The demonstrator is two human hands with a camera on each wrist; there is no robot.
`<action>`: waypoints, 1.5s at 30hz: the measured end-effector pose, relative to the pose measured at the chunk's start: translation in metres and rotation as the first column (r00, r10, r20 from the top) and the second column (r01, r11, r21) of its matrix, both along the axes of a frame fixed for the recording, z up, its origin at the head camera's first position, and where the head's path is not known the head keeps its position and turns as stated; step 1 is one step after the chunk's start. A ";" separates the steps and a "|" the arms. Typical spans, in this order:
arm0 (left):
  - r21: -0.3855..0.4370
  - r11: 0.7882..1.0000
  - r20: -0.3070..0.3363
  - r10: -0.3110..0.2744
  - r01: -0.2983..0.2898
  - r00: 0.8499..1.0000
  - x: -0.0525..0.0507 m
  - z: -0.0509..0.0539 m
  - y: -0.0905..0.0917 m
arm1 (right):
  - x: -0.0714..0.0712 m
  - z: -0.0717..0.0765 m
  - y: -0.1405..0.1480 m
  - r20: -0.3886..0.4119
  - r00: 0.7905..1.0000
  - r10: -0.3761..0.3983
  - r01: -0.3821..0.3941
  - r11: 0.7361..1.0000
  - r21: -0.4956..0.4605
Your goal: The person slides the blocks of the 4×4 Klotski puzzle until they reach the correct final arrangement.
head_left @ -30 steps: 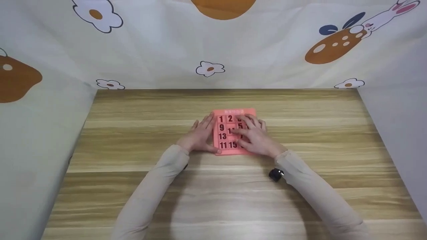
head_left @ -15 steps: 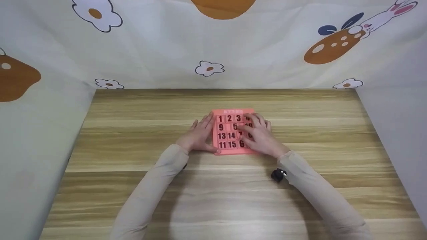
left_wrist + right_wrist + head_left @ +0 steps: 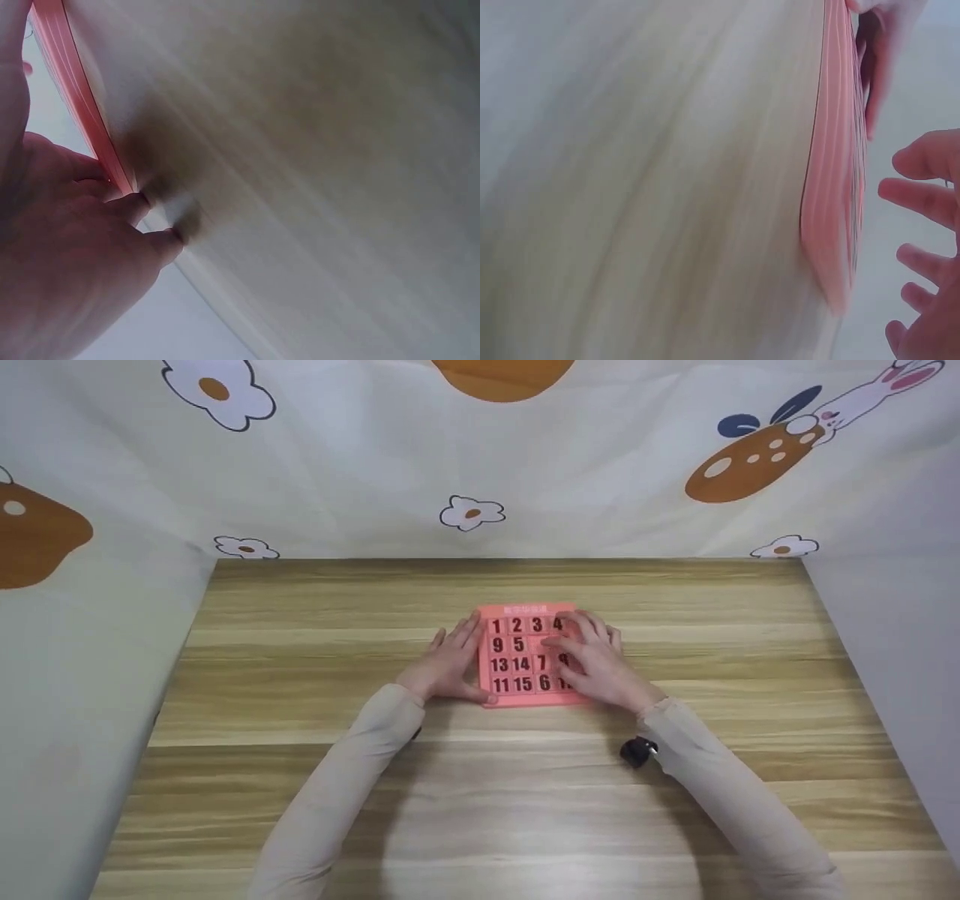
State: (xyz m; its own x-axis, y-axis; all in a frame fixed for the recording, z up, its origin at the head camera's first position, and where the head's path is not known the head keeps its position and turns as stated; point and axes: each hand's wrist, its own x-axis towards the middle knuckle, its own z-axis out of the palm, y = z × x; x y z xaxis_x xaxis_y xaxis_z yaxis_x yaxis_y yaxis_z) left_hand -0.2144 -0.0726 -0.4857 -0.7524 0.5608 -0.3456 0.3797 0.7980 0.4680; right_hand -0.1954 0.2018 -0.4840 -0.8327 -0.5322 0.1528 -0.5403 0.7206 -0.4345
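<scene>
A pink sliding number puzzle (image 3: 517,701) with black-numbered tiles lies flat on the table. My left hand (image 3: 448,664) rests along its left side, fingers straight near the top corner and thumb on the lower corner. In the left wrist view, the fingers (image 3: 161,244) reach past the puzzle's pink edge (image 3: 82,105). My right hand (image 3: 600,664) is over the right columns, fingers spread and slightly bent, covering some tiles. The right wrist view shows its fingers (image 3: 922,199) apart from the board's side (image 3: 829,165). Tile 5 (image 3: 519,644) sits right of tile 9 (image 3: 497,645).
The wood-grain table (image 3: 300,607) extends around the puzzle. A pale patterned cloth (image 3: 360,457) stands behind it, with pale side walls (image 3: 885,645) left and right. A small black device (image 3: 637,751) is at the right wrist.
Tile 14 has dropped into the third row, then tile 5 has slid left beside tile 9. My right hand has shifted rightward. The left hand stays in place.
</scene>
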 end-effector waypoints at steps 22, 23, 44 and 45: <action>-0.006 1.000 0.020 0.012 -0.012 1.000 -0.001 -0.003 0.001 | 0.009 -0.002 0.016 0.035 0.992 0.120 -0.120 0.993 -0.011; -0.006 1.000 0.021 0.012 -0.012 1.000 -0.001 -0.003 0.001 | 0.009 -0.001 0.015 0.037 0.992 0.122 -0.122 0.992 -0.011; -0.002 1.000 0.014 0.008 -0.008 1.000 0.000 0.000 0.001 | -0.003 -0.002 0.008 0.022 1.000 0.014 -0.016 0.997 0.077; -0.002 1.000 0.014 0.009 -0.009 1.000 0.000 0.000 0.000 | -0.003 -0.002 0.008 0.022 0.999 0.035 -0.036 0.997 0.067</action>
